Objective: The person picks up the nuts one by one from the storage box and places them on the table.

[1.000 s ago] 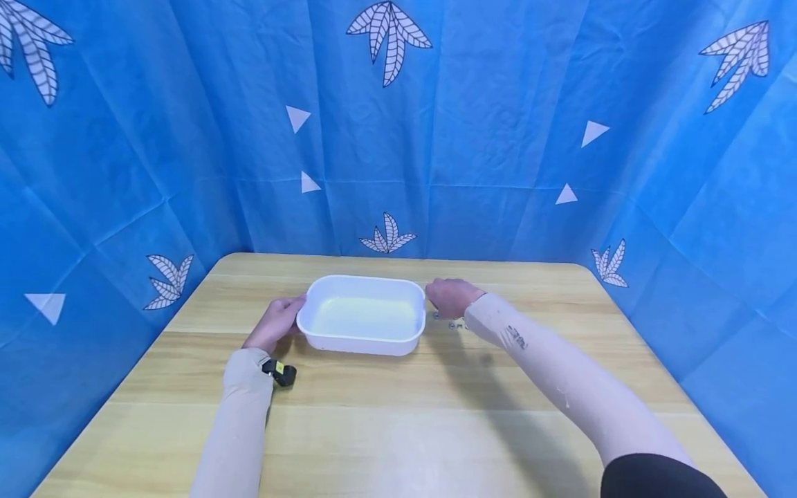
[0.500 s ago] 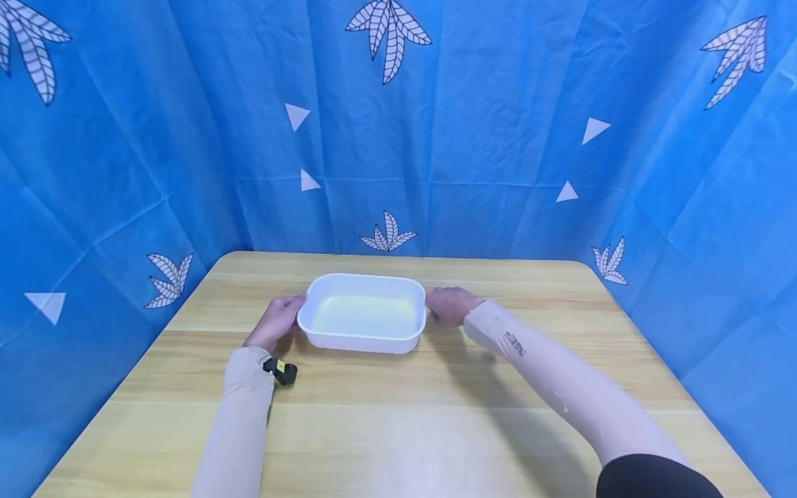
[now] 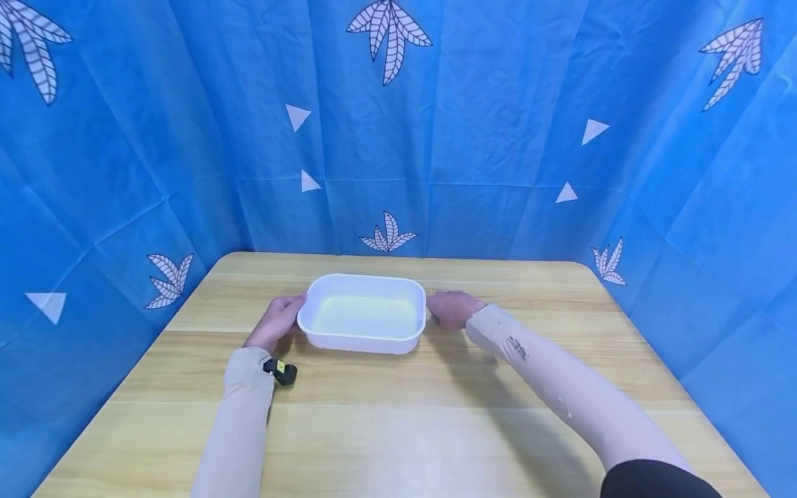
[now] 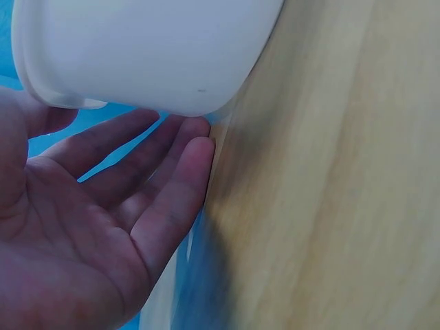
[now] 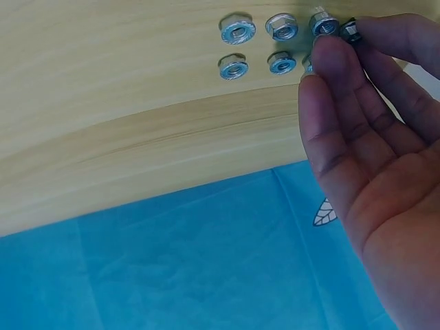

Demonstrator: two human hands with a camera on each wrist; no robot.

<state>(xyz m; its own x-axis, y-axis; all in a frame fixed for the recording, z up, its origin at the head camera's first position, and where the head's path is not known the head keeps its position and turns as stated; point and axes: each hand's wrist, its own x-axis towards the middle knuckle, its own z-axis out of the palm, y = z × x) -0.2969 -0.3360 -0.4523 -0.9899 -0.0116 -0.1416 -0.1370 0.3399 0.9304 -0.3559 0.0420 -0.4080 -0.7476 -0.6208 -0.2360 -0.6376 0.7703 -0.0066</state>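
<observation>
A white rectangular plastic basin (image 3: 364, 344) sits upright on the wooden table. At its left end is my left hand (image 3: 277, 323), with the thumb by the rim and the nearly straight fingers (image 4: 175, 189) reaching toward its lower wall. Beyond the basin's right end, my right hand (image 3: 454, 309) is low over the table. In the right wrist view its thumb and fingertips pinch a small metal flange nut (image 5: 350, 31). Beside those fingertips stand several more flange nuts (image 5: 237, 29) in two rows, some partly covered by the hand. From the head view, the hand hides the nuts.
The light wooden table (image 3: 373, 422) has rounded far corners. Blue curtains (image 3: 498, 138) with white leaf and triangle prints surround its back and sides. A small black device (image 3: 281, 371) is strapped to the left wrist.
My right hand has come down slightly toward me, covering the nuts that showed beside it a second ago. The left hand and the basin have stayed in place.
</observation>
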